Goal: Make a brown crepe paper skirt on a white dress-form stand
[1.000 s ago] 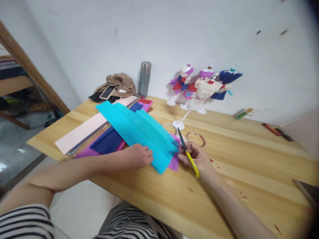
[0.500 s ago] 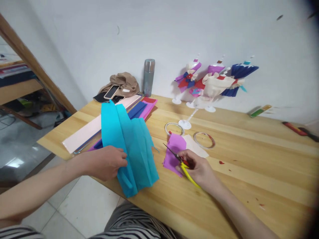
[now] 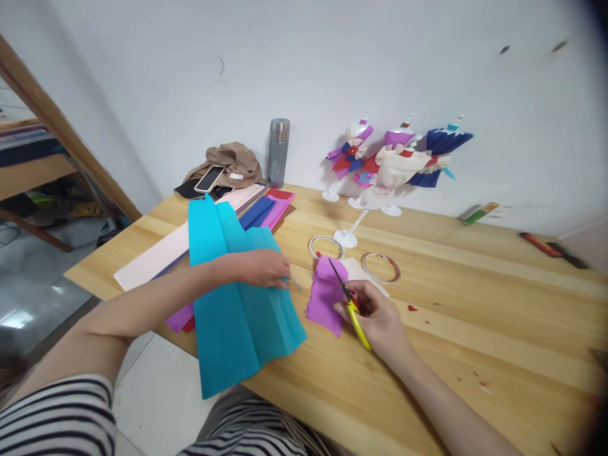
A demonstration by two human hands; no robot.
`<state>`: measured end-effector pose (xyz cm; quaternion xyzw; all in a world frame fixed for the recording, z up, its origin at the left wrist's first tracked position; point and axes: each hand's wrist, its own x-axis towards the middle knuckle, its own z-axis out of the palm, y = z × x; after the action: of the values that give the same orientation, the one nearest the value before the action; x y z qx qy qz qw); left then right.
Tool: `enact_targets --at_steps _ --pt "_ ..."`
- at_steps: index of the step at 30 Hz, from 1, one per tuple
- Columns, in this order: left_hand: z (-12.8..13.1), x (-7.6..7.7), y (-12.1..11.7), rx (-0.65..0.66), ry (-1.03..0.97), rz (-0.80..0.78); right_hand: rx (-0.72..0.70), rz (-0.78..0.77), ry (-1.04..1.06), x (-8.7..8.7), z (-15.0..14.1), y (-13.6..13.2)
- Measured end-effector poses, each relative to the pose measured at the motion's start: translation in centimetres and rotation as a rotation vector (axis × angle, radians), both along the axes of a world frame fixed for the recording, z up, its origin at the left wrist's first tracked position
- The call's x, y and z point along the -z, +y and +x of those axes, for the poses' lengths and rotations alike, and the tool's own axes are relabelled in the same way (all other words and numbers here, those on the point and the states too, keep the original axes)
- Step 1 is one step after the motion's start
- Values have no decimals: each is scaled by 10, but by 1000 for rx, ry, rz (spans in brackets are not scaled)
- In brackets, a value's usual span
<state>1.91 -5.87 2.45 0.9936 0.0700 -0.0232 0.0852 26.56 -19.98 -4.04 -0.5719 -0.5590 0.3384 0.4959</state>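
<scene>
A large sheet of teal crepe paper (image 3: 218,329) lies creased over the front edge of the table, its lower end hanging off. My left hand (image 3: 266,268) reaches across it, fingers bent together at the right edge of the paper, where a thin teal strip (image 3: 296,285) sticks out. My right hand (image 3: 377,316) is closed around scissors (image 3: 354,310) with yellow handles and dark blades pointing away from me. Beneath the blades rests a purple piece of crepe paper (image 3: 323,294), with a cream piece (image 3: 354,268) partly under it.
Two tape rolls (image 3: 325,239) lie behind the purple piece. Paper-dressed figures on white stands (image 3: 401,168) are by the wall. Folded coloured papers (image 3: 152,256), a phone (image 3: 209,178), a brown cloth (image 3: 240,166) and a flask (image 3: 278,152) are at left. A red-and-black cutter (image 3: 541,245) lies right.
My left hand has moved right and away from me across the teal paper to its right edge. The paper's lower left part has spread flatter. My right hand still holds the scissors.
</scene>
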Motion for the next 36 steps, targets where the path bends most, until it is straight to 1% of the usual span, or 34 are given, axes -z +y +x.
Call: enact_targets --at_steps 2,5,7,9,13,18,21,24,27,30,34,36 --pt "5 8 6 -1 3 45 22 32 -45 1 2 -2" --pt "2 16 9 2 8 166 27 69 -152 2 4 -4" --pt "-5 18 8 13 39 215 14 86 -225 2 4 -5" --pt "-13 17 6 -6 100 237 -11 105 -275 2 2 -5" --pt "-23 9 0 -75 208 229 -65 122 -345 4 -2 -5" --pt "-30 -5 3 -101 172 169 -87 130 -372 7 -3 -5" --pt "-36 -7 11 -85 171 125 -66 138 -378 8 -3 -6" --pt "-40 -4 19 -110 187 173 -74 160 -395 7 -3 -6" --pt "-37 -3 23 -118 217 217 -86 179 -402 6 -3 -6" --pt "-27 -9 25 -120 246 228 -80 173 -399 5 -3 -7" --pt "-15 -21 30 -251 172 190 -35 155 -341 6 -2 -7" --pt "-10 -25 34 -283 111 147 -3 132 -274 6 -1 -6"
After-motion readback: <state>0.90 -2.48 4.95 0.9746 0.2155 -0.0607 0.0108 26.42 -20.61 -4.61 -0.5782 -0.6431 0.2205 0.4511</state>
